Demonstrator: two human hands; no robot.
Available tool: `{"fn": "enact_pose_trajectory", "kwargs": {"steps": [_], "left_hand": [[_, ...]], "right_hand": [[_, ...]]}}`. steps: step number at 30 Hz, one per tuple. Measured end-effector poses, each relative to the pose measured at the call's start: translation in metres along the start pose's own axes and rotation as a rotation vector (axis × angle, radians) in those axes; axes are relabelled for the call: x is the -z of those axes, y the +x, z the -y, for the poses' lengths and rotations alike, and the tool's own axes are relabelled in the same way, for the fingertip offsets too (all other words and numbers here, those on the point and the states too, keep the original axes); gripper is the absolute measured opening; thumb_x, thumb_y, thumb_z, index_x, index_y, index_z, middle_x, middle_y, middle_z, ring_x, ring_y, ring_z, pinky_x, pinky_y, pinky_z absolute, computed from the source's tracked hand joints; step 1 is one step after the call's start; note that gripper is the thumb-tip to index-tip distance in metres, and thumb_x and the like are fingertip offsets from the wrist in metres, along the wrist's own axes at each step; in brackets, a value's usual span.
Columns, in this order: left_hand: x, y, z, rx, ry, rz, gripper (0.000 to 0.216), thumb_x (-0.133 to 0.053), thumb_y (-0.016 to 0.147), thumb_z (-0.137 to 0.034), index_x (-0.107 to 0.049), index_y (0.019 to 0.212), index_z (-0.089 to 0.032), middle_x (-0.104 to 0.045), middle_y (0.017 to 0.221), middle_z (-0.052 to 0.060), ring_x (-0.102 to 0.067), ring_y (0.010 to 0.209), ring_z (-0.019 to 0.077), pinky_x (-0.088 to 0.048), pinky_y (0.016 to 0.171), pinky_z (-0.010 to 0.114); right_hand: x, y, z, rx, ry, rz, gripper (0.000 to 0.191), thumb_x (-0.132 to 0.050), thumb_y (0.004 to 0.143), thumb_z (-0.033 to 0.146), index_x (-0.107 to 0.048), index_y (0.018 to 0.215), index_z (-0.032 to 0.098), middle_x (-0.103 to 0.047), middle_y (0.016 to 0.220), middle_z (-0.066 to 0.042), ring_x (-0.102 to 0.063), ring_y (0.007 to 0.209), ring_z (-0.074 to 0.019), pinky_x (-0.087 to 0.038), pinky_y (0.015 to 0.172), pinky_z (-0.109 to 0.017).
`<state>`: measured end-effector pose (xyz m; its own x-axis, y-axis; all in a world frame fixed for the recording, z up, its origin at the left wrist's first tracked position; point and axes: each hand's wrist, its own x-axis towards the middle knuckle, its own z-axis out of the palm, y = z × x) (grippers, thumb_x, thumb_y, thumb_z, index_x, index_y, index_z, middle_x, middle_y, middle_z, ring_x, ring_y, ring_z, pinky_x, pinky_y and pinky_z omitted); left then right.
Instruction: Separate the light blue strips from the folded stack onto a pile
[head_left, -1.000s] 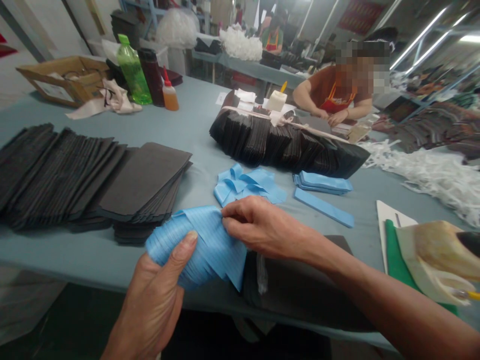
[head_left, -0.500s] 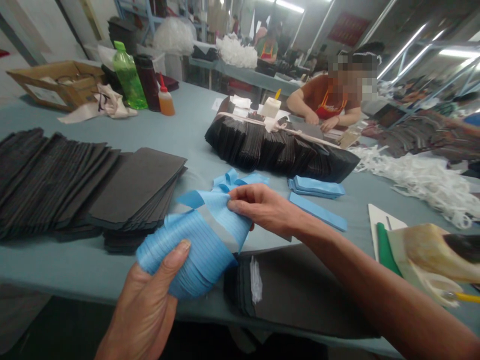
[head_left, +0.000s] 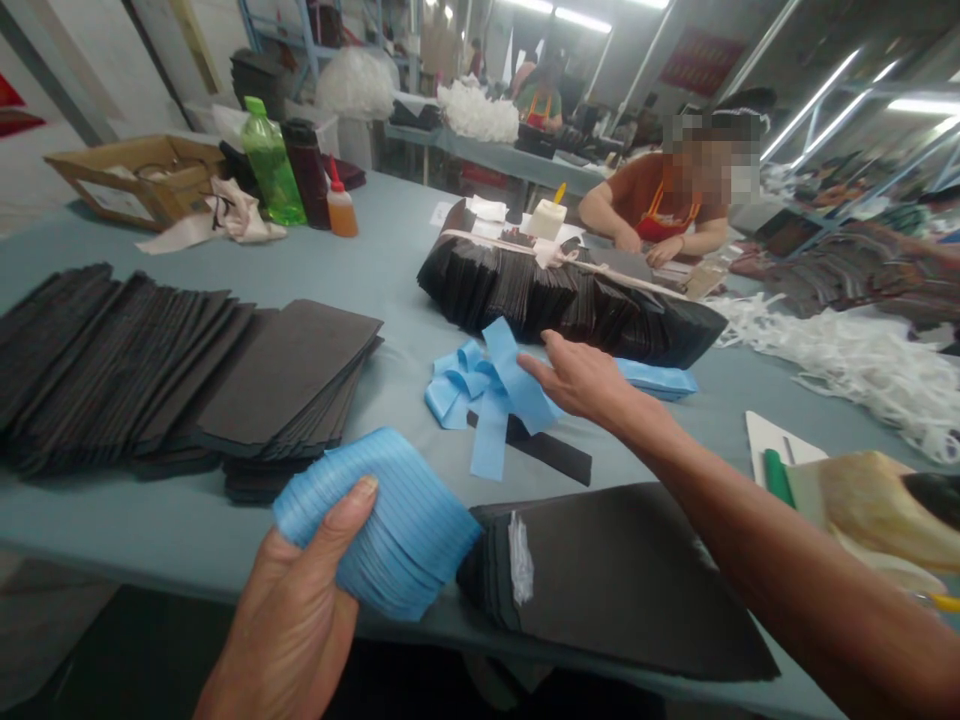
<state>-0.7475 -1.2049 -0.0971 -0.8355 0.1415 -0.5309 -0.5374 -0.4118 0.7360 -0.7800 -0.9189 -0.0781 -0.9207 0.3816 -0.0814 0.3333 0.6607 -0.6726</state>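
My left hand (head_left: 307, 590) grips a fanned stack of light blue fabric strips (head_left: 397, 510), thumb on top, above the table's front edge. Out over the table, my right hand (head_left: 581, 375) has its thumb and fingers apart. Its fingertips are beside a loose pile of curled blue strips (head_left: 457, 385); whether they touch the nearest strip I cannot tell. A narrow black strip (head_left: 555, 455) lies partly under that pile. Below my right forearm is a stack of dark grey panels (head_left: 622, 580) with a white smear near its left end.
Rows of dark panels (head_left: 292, 370) cover the left side. A tied black bundle (head_left: 540, 295) stands behind the pile, with folded blue strips (head_left: 660, 380) in front. Bottles (head_left: 274, 165) and a cardboard box (head_left: 135, 185) stand back left. A co-worker (head_left: 645, 205) sits opposite.
My right hand has moved away from the stack, to the right and back, and its fingers have opened. The loose strip across the stack now lies on the pile. My left hand keeps its grip.
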Motion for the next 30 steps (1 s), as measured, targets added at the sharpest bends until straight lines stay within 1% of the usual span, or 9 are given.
{"fn": "enact_pose_trajectory", "kwargs": {"steps": [2,4,7,10,13,18,21,25,30], "left_hand": [[-0.003,0.001,0.0,0.001,-0.014,0.009,0.05,-0.105,0.052,-0.021,-0.09,0.099,-0.021,-0.089,0.114,0.01,-0.079,0.121,0.0424,-0.069,0.096,0.045],[-0.005,0.002,0.0,-0.022,-0.019,0.039,0.047,-0.104,0.056,-0.019,-0.09,0.101,-0.021,-0.089,0.115,0.008,-0.078,0.122,0.0404,-0.068,0.099,0.044],[-0.008,0.001,0.001,-0.038,-0.017,0.098,0.041,-0.103,0.062,-0.02,-0.09,0.101,-0.02,-0.089,0.114,0.008,-0.078,0.123,0.0403,-0.067,0.103,0.045],[-0.01,0.0,0.002,-0.005,-0.029,0.125,0.041,-0.103,0.062,-0.02,-0.09,0.1,-0.019,-0.089,0.113,0.009,-0.078,0.122,0.0416,-0.066,0.104,0.047],[-0.008,0.0,0.003,0.019,-0.041,0.116,0.045,-0.101,0.063,-0.019,-0.09,0.107,-0.02,-0.089,0.115,0.009,-0.078,0.123,0.041,-0.066,0.105,0.047],[0.005,0.004,0.011,0.039,0.02,0.174,0.041,-0.098,0.072,-0.021,-0.09,0.112,-0.021,-0.089,0.112,0.009,-0.08,0.119,0.0385,-0.067,0.1,0.043],[0.011,0.006,0.015,0.044,0.078,0.224,0.036,-0.098,0.078,-0.03,-0.09,0.112,-0.02,-0.089,0.112,0.01,-0.081,0.117,0.0373,-0.068,0.096,0.041],[0.01,0.005,0.015,-0.037,0.103,0.209,0.032,-0.096,0.083,-0.035,-0.09,0.112,-0.022,-0.089,0.115,0.009,-0.079,0.121,0.0353,-0.068,0.096,0.037],[0.011,0.003,0.012,0.001,0.071,0.235,0.029,-0.095,0.082,-0.031,-0.091,0.111,-0.025,-0.089,0.115,0.008,-0.079,0.122,0.0363,-0.068,0.094,0.036]], "right_hand": [[-0.006,-0.022,0.016,0.065,-0.016,0.132,0.028,-0.073,0.102,0.042,-0.074,0.114,0.017,-0.079,0.109,-0.013,-0.072,0.108,-0.0303,-0.051,0.092,-0.038],[-0.016,-0.045,0.036,0.125,0.075,0.402,0.036,-0.075,0.102,0.044,-0.075,0.125,0.016,-0.08,0.118,-0.012,-0.073,0.108,-0.0266,-0.053,0.094,-0.036],[-0.032,-0.069,0.057,0.105,0.257,0.598,0.03,-0.084,0.094,0.037,-0.077,0.113,0.015,-0.079,0.1,-0.005,-0.072,0.088,-0.0194,-0.054,0.078,-0.029],[-0.042,-0.076,0.061,0.134,0.372,0.631,0.01,-0.076,0.094,0.025,-0.071,0.091,0.017,-0.068,0.078,0.003,-0.061,0.071,-0.0129,-0.046,0.063,-0.024],[-0.045,-0.074,0.057,0.169,0.366,0.636,0.01,-0.067,0.092,0.018,-0.066,0.081,0.018,-0.057,0.069,0.006,-0.05,0.064,-0.0105,-0.037,0.057,-0.024],[-0.042,-0.07,0.054,0.169,0.397,0.734,0.015,-0.059,0.094,0.02,-0.063,0.079,0.018,-0.045,0.066,0.008,-0.039,0.06,-0.0099,-0.03,0.054,-0.026],[-0.043,-0.072,0.056,0.177,0.368,0.723,0.012,-0.059,0.094,0.021,-0.064,0.083,0.018,-0.049,0.067,0.008,-0.043,0.061,-0.0101,-0.033,0.055,-0.026],[-0.048,-0.075,0.058,0.174,0.331,0.653,0.003,-0.066,0.09,0.022,-0.067,0.089,0.019,-0.062,0.072,0.006,-0.055,0.066,-0.0116,-0.04,0.057,-0.024],[-0.049,-0.074,0.057,0.157,0.372,0.733,0.009,-0.06,0.091,0.019,-0.062,0.082,0.019,-0.053,0.066,0.007,-0.047,0.061,-0.0103,-0.036,0.053,-0.024]]}}
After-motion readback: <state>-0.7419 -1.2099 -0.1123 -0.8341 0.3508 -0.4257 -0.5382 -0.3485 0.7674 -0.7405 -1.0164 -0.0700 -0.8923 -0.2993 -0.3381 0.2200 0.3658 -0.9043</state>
